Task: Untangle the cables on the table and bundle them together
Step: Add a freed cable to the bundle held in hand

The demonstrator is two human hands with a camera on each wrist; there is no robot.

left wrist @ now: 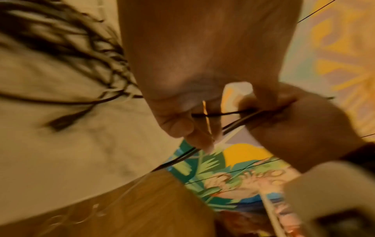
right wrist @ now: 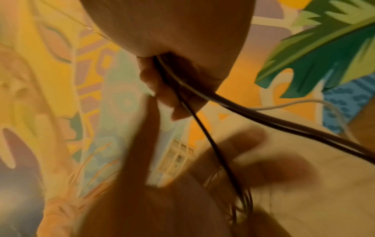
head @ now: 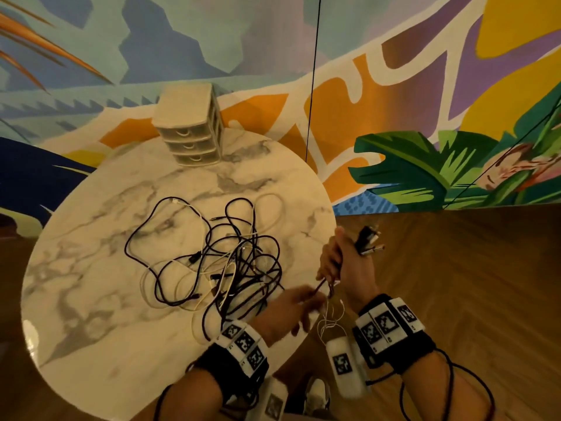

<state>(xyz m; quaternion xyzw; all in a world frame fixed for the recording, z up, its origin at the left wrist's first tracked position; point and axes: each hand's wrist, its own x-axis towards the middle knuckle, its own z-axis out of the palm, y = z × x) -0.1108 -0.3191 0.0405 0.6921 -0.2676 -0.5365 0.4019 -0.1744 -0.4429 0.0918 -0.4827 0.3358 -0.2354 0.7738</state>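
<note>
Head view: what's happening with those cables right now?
A person is sorting a tangle of black and white cables on a round marble table. The right hand, held past the table's edge, grips several cables, with their plugs sticking out above the fist. The left hand pinches a black strand just below it. Most of the cables lie knotted on the table, so no bundle is made yet. A small drawer unit stands at the far edge.
</note>
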